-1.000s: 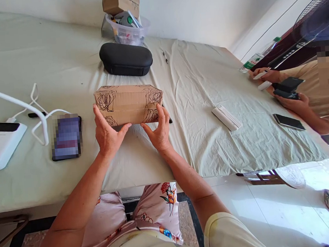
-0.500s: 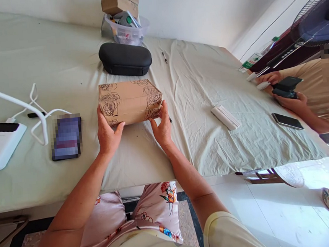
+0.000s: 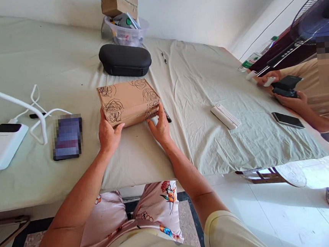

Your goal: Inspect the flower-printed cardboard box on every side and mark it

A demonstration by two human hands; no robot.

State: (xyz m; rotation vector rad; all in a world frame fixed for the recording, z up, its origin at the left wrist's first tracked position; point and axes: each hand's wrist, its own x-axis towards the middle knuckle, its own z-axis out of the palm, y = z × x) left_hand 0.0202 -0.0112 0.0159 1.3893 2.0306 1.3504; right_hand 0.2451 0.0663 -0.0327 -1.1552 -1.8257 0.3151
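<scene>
A brown cardboard box (image 3: 130, 97) with black scribbled swirls on its top and front is held between my two hands at the middle of the table. My left hand (image 3: 109, 134) grips its near left corner, thumb on the front face. At the near right corner, my right hand (image 3: 159, 126) closes on it in the same way. Both hands' fingertips are partly hidden by the box. A black marker (image 3: 167, 116) lies beside my right hand, partly covered. Behind the box sits a black zip case (image 3: 126, 60).
A phone (image 3: 67, 137) and a white power bank (image 3: 5, 147) with cables lie left. A white ridged object (image 3: 225, 117) and another phone (image 3: 288, 120) lie right, near a seated person holding a black device (image 3: 286, 86). A plastic basket (image 3: 129, 34) stands at the back.
The box has turned slightly and its tilt has changed, showing more of its top and less of its front. More of the marker on the right shows. Both hands keep their hold.
</scene>
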